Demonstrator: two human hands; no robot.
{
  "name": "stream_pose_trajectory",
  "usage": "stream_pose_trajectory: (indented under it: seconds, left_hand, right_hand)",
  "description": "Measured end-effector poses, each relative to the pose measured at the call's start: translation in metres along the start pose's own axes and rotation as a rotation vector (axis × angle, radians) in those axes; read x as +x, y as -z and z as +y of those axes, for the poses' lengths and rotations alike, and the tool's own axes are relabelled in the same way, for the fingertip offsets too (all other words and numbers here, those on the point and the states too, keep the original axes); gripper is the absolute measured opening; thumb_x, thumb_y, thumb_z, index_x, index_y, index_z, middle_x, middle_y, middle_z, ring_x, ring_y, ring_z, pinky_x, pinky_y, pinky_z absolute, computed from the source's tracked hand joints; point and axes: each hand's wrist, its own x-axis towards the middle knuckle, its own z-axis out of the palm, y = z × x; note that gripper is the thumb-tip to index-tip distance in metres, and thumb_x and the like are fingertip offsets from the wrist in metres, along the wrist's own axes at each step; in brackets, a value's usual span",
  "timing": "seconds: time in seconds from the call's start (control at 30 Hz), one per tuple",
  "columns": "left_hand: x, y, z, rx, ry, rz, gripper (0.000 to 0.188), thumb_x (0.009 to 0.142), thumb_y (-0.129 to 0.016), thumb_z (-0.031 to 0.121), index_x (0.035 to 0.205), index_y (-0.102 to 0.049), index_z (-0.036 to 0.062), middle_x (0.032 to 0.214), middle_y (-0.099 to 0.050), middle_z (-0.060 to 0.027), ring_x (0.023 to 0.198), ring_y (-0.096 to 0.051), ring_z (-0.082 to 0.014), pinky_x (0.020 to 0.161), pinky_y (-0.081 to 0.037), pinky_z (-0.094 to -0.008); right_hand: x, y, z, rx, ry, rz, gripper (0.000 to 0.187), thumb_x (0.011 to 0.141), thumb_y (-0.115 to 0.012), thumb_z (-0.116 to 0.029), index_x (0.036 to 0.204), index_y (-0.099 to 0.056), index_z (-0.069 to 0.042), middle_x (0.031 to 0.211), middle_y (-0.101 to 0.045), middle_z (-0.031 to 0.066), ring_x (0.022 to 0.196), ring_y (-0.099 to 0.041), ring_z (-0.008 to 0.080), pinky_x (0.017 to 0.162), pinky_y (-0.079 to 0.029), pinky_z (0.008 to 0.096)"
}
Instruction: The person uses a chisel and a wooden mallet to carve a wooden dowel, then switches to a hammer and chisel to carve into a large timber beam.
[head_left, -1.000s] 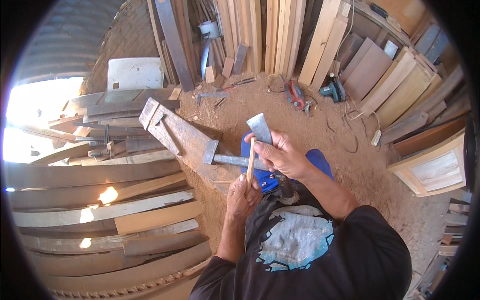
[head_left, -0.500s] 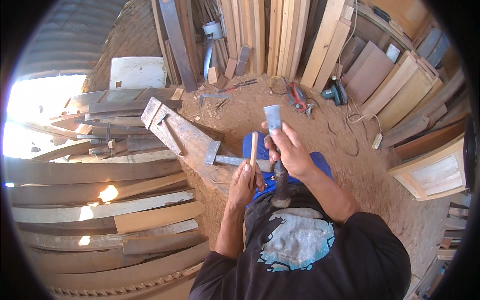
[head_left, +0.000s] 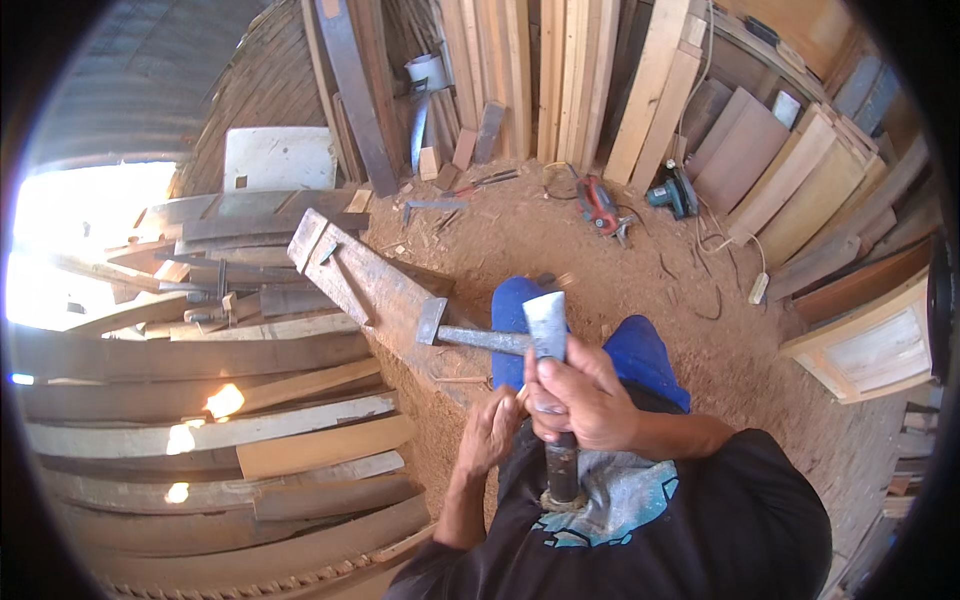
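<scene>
Wooden planks (head_left: 325, 447) stacked left; worn counter (head_left: 393, 277) next, hammer (head_left: 431, 322) on it, handle pointing right. Left hand (head_left: 488, 432) closed on a thin wood stick (head_left: 522, 393) (mostly hidden, short bit shows between hands). Chisel (head_left: 546, 322) blade up, handle down before dark shirt (head_left: 650, 560), right hand (head_left: 582, 396) wrapped round it. Red power tool (head_left: 600, 206) on sawdust floor (head_left: 745, 340), green circular saw (head_left: 672, 193) near it; framed panel (head_left: 872, 352) far right.

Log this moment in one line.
right hand: grips chisel | left hand: holds thin wood strip, mostly hidden | hammer: head on wooden board
</scene>
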Motion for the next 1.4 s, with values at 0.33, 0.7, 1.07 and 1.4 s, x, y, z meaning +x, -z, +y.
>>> stream_pose_trajectory:
  seconds: [0.33,0.7,1.07,1.4]
  left_hand:
    - [0.062,0.015,0.015,-0.424,0.036,0.276,0.041,0.104,-0.035,0.035,0.085,-0.054,0.0047,0.064,-0.051,-0.0023,0.057,-0.048,-0.0094,0.051,-0.038,-0.0230]
    - [0.035,0.000,0.036,0.215,-0.216,0.270,0.036,0.103,-0.033,0.027,0.091,-0.056,0.0014,0.069,-0.053,-0.0110,0.060,-0.052,-0.0230,0.056,-0.041,-0.0358]
    - [-0.042,-0.011,-0.022,-0.130,0.288,0.119,0.026,0.101,-0.044,0.024,0.084,-0.052,0.0063,0.063,-0.051,0.0013,0.058,-0.048,-0.0077,0.054,-0.039,-0.0248]
    - [0.063,-0.004,0.015,0.007,-0.200,0.233,0.036,0.104,-0.033,0.031,0.102,-0.055,0.0025,0.086,-0.059,-0.0060,0.078,-0.054,-0.0136,0.070,-0.046,-0.0296]
  right_hand:
    - [0.040,-0.002,0.044,0.067,-0.348,0.040,0.017,0.100,-0.043,-0.025,0.098,-0.047,-0.009,0.066,-0.040,-0.0033,0.047,-0.036,0.0045,0.047,-0.041,0.0257]
    - [0.011,0.005,0.038,-0.042,-0.214,0.047,0.024,0.101,-0.043,-0.032,0.098,-0.045,-0.008,0.067,-0.036,-0.0038,0.049,-0.035,0.0041,0.048,-0.041,0.0247]
    - [-0.014,0.014,-0.025,-0.234,0.124,0.112,0.019,0.102,-0.041,-0.025,0.097,-0.044,-0.007,0.065,-0.040,-0.0024,0.048,-0.035,0.0043,0.046,-0.038,0.0241]
    - [0.027,0.005,0.038,0.076,-0.232,0.045,0.020,0.101,-0.045,-0.028,0.095,-0.048,-0.009,0.067,-0.039,-0.0031,0.049,-0.037,0.0057,0.048,-0.042,0.0274]
